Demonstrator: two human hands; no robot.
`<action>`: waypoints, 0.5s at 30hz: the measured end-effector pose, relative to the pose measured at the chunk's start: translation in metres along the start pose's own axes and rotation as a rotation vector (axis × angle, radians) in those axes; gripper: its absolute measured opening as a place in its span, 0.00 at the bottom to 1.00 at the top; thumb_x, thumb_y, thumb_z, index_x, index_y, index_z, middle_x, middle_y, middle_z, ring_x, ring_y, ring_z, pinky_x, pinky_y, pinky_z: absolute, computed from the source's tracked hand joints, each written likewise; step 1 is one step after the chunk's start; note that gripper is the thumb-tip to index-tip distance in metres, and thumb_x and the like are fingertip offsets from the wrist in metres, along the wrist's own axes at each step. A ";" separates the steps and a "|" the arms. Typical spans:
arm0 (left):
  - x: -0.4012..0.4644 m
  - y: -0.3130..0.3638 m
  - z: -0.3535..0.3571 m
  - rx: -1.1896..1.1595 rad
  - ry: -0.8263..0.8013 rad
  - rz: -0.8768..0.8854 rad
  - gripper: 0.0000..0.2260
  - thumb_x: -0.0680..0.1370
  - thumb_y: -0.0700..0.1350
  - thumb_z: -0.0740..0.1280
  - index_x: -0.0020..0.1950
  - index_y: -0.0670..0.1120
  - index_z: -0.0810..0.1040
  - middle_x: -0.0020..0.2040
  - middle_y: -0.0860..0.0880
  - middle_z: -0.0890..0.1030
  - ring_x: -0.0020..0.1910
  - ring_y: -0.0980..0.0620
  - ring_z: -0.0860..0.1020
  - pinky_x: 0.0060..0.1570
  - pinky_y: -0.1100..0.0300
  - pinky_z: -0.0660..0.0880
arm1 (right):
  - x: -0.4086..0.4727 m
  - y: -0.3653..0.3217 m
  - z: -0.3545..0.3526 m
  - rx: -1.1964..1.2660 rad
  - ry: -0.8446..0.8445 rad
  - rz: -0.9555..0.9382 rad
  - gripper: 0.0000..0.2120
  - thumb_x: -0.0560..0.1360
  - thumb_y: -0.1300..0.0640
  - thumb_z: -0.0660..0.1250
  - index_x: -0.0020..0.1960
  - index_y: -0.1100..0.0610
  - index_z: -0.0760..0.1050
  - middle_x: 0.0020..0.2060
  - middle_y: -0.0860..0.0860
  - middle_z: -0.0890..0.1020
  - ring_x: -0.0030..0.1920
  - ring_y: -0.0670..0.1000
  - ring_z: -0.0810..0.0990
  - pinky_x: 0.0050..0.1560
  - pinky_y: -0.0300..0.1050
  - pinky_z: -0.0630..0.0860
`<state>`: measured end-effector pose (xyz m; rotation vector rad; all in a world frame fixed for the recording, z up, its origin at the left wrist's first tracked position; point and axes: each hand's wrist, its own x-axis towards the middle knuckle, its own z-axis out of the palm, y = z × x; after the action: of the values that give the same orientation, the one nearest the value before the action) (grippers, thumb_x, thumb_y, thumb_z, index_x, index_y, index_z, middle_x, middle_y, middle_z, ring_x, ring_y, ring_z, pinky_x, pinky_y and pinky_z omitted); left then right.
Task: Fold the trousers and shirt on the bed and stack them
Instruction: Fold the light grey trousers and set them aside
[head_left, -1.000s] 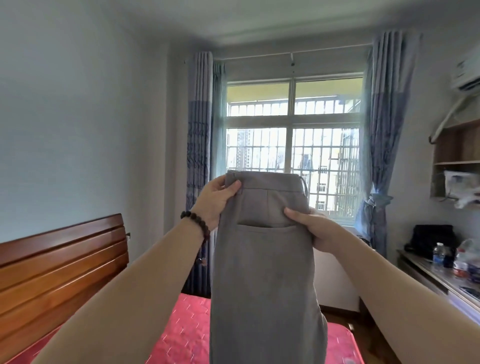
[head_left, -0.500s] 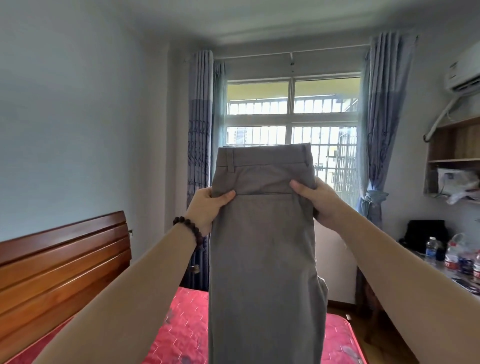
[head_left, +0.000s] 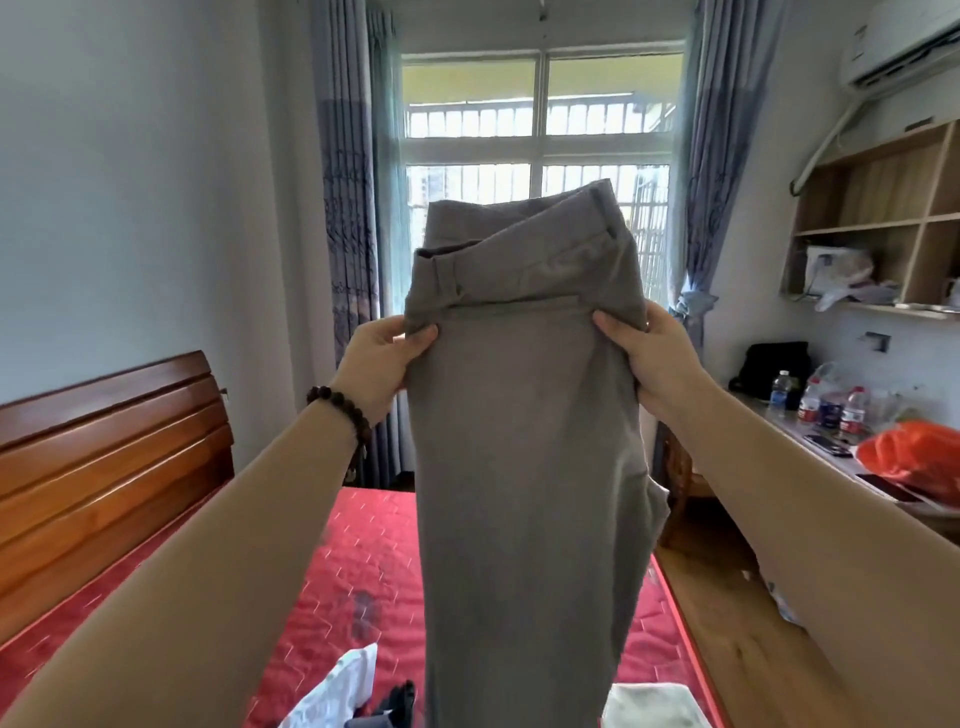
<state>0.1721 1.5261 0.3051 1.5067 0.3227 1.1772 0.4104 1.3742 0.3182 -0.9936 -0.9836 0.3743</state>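
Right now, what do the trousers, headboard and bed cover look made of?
Trousers: grey woven cloth, matte, hanging limp from both hands. Headboard: wood or wood veneer, glossy reddish-brown, grain and highlights visible. Bed cover: red quilted fabric, stitched lines, slight sheen.

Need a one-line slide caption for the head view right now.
Both hands, left and right, hold grey trousers up above the red bed.
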 end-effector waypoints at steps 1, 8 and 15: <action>-0.007 0.003 0.005 0.007 0.019 0.009 0.04 0.77 0.39 0.67 0.47 0.45 0.82 0.41 0.52 0.85 0.40 0.56 0.83 0.37 0.64 0.79 | -0.007 -0.005 -0.003 -0.023 0.016 -0.013 0.08 0.71 0.60 0.73 0.50 0.57 0.79 0.45 0.52 0.85 0.46 0.50 0.84 0.46 0.44 0.80; -0.082 0.026 0.046 0.094 0.072 0.108 0.06 0.78 0.41 0.67 0.45 0.48 0.83 0.41 0.53 0.85 0.40 0.56 0.83 0.37 0.64 0.77 | -0.079 -0.056 -0.041 -0.222 0.013 -0.090 0.12 0.71 0.59 0.74 0.53 0.63 0.79 0.49 0.58 0.83 0.48 0.54 0.82 0.54 0.52 0.80; -0.179 0.055 0.105 0.129 0.093 0.135 0.05 0.77 0.43 0.68 0.45 0.49 0.83 0.45 0.50 0.85 0.48 0.49 0.82 0.45 0.58 0.78 | -0.175 -0.103 -0.097 -0.246 0.008 -0.111 0.09 0.72 0.56 0.72 0.51 0.57 0.79 0.47 0.49 0.84 0.46 0.45 0.83 0.49 0.41 0.80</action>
<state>0.1524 1.3139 0.2802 1.6089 0.3697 1.3579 0.3813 1.1523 0.2961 -1.1555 -1.0905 0.1590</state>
